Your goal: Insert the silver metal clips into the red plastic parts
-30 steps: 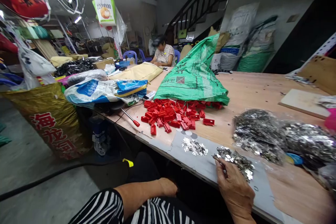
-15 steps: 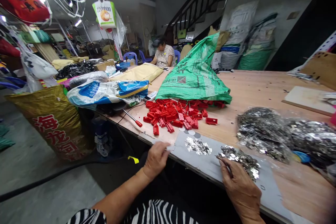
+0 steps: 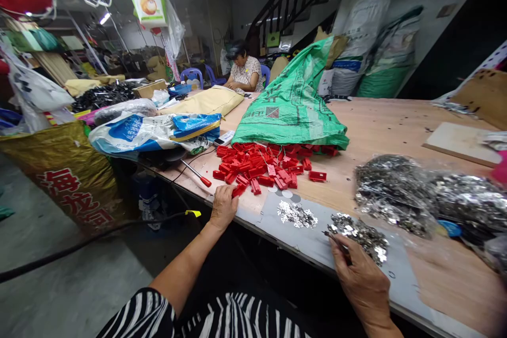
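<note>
We see a worktop (image 3: 380, 127) of pale, matt wood. The clips (image 3: 265, 166) are red plastic with a slight gloss. The small parts (image 3: 358, 235) are shiny metal on a matt grey sheet (image 3: 312, 243). The green sack (image 3: 293, 111) is woven plastic; the bags (image 3: 400, 190) are clear, glossy film.

Garment: black-and-white striped top, short sleeve ending above elbow on left arm. Forearms bare. Left hand (image 3: 223, 207) and right hand (image 3: 362, 285) ungloved; no rings visible.
</note>
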{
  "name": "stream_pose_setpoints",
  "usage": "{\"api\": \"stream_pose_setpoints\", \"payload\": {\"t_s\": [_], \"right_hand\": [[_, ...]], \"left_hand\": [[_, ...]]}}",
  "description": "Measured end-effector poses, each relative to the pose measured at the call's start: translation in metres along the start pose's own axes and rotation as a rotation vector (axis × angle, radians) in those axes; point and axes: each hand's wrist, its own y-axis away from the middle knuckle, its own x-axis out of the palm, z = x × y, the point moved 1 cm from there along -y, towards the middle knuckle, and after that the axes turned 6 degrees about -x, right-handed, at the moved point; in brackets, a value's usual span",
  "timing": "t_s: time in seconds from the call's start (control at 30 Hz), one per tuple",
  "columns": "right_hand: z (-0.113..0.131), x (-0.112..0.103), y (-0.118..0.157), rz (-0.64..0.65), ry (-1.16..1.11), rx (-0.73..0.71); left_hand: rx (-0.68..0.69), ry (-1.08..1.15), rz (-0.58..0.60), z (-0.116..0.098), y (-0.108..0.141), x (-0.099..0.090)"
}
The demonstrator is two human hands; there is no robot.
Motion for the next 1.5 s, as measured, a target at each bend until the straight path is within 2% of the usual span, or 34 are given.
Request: {"api": "stream_pose_setpoints", "payload": {"t_s": [0.3, 0.47, 0.7, 0.87, 0.93, 1.07, 1.23, 1.33, 1.43, 1.5], "right_hand": [[0.000, 0.000, -0.001, -0.011, -0.001, -0.067], [-0.001, 0.000, 0.001, 0.001, -0.004, -0.039], [-0.001, -0.003, -0.003, 0.069, -0.106, 0.114], [0.012, -0.017, -0.015, 0.099, -0.219, 0.252], [0.023, -0.023, -0.021, 0.106, -0.273, 0.283], [0.048, -0.031, -0.031, 0.142, -0.395, 0.289], [0.070, -0.034, -0.037, 0.230, -0.507, 0.211], [0.074, -0.034, -0.035, 0.269, -0.517, 0.176], [0.075, -0.034, -0.033, 0.297, -0.513, 0.173], [0.075, -0.036, -0.032, 0.312, -0.516, 0.187]], "left_hand": [[-0.074, 0.230, 0.070, 0.000, -0.002, 0.001], [-0.281, 0.481, 0.155, -0.014, 0.000, -0.006], [-0.577, 0.976, 0.519, -0.065, 0.029, -0.021], [-1.093, 1.558, 0.833, -0.093, 0.045, -0.028], [-1.145, 1.626, 0.891, -0.101, 0.050, -0.029], [-1.004, 1.580, 0.934, -0.113, 0.059, -0.025], [-0.764, 1.294, 0.815, -0.118, 0.067, -0.018], [-0.451, 1.024, 0.702, -0.118, 0.072, -0.021], [-0.065, 0.667, 0.504, -0.118, 0.076, -0.028], [0.133, 0.493, 0.403, -0.118, 0.079, -0.031]]}}
